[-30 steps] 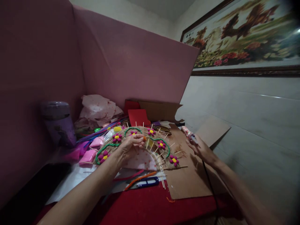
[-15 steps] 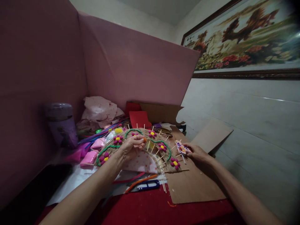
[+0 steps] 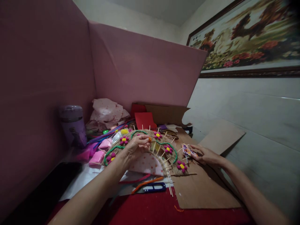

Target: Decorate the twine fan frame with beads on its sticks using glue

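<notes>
My left hand (image 3: 138, 145) is closed in a pinch on a small orange ball (image 3: 150, 139), held above a woven twine arch (image 3: 175, 170). Purple flowers with yellow centres (image 3: 182, 166) and green curved strips (image 3: 174, 153) decorate the arch, and thin wooden sticks (image 3: 166, 134) poke out around it. Part of the arch is hidden behind my left hand and forearm. Over at the arch's right end, my right hand (image 3: 207, 154) has its fingers around the rear of a floral-patterned object (image 3: 188, 152) with a pale narrow tip, which looks like a glue gun.
Blue thread snips (image 3: 154, 187) and an orange pipe cleaner (image 3: 146, 184) lie in front. Brown cardboard (image 3: 206, 190) covers the right side of the red cloth (image 3: 140, 207). Pink packets (image 3: 97, 157) and a purple cup (image 3: 73, 126) stand left; pink panels (image 3: 145, 68) rise behind.
The view has turned slightly left, so everything sits farther right. My right hand's fingers have straightened somewhat over the floral-patterned object. My left hand keeps its pinch on the orange ball.
</notes>
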`<state>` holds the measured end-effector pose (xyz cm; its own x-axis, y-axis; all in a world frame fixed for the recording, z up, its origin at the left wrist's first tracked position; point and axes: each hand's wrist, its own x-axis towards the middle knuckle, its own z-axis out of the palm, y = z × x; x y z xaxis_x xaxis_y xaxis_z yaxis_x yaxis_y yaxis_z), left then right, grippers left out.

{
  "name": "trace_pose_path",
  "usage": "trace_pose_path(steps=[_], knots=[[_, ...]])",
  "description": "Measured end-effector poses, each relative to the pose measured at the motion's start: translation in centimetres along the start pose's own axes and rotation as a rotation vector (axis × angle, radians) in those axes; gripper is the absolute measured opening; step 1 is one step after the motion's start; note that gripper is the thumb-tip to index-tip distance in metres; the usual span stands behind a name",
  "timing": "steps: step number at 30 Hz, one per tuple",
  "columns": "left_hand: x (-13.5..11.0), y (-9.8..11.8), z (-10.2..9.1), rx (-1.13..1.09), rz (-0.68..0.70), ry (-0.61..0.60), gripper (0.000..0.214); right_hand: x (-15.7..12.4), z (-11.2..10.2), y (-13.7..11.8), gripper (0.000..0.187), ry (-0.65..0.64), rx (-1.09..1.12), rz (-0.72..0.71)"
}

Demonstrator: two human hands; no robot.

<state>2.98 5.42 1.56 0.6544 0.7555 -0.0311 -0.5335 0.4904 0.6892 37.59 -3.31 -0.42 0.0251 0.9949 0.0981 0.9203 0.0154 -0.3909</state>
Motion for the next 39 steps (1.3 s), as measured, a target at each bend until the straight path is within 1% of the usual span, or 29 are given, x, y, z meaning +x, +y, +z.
trace_pose_path(steps=[2,4,5,7,9,11,13,16,18,20,23,26,29,33,36,39], knots=[[-0.1,0.2,0.0,-0.007,0.011,-0.012,0.014,0.0,-0.4,-0.3,0.05,-0.007,-0.069,0.008],[-0.1,0.6,0.0,-0.006,0.032,-0.015,0.014,0.3,-0.8,-0.6,0.047,0.03,-0.12,0.022],[-0.1,1.0,0.1,-0.002,0.049,-0.009,0.014,0.4,-0.9,-0.9,0.046,0.073,-0.144,0.03],[-0.1,2.0,0.2,0.007,0.104,0.009,0.017,0.8,-1.2,-2.2,0.042,0.2,-0.178,0.029],[0.0,3.4,0.5,-0.005,0.17,0.014,0.021,1.1,-1.2,-4.5,0.035,0.339,-0.147,-0.026],[0.2,5.0,0.7,0.001,0.249,-0.002,0.021,1.4,-0.9,-7.6,0.028,0.384,-0.045,-0.142],[0.6,6.5,0.8,0.059,0.312,0.014,0.02,1.5,-0.4,-11.0,0.023,0.423,0.034,-0.245],[1.5,8.4,0.4,0.198,0.402,0.053,0.022,1.7,1.0,-15.4,0.017,0.441,0.113,-0.347],[2.2,9.5,-0.1,0.342,0.443,0.092,0.025,1.9,2.1,-17.5,0.014,0.432,0.128,-0.385],[2.9,10.4,-0.7,0.503,0.452,0.132,0.027,2.0,3.3,-19.0,0.013,0.416,0.103,-0.41],[3.9,11.4,-1.5,0.731,0.447,0.199,0.025,2.1,4.9,-20.6,0.012,0.379,0.041,-0.449],[4.9,12.0,-2.3,0.883,0.406,0.209,0.021,2.2,6.2,-21.7,0.012,0.364,-0.032,-0.454],[6.0,12.4,-3.2,0.959,0.39,0.172,0.019,2.5,7.1,-22.5,0.013,0.358,-0.094,-0.426],[6.8,12.8,-4.0,1.033,0.335,0.146,0.019,3.0,8.6,-23.3,0.016,0.335,-0.136,-0.327],[6.8,13.0,-4.1,1.081,0.339,0.16,0.017,3.2,9.7,-23.5,0.02,0.336,-0.141,-0.26],[6.3,13.0,-3.8,1.11,0.324,0.175,0.015,3.4,10.4,-23.4,0.02,0.354,-0.127,-0.224]])
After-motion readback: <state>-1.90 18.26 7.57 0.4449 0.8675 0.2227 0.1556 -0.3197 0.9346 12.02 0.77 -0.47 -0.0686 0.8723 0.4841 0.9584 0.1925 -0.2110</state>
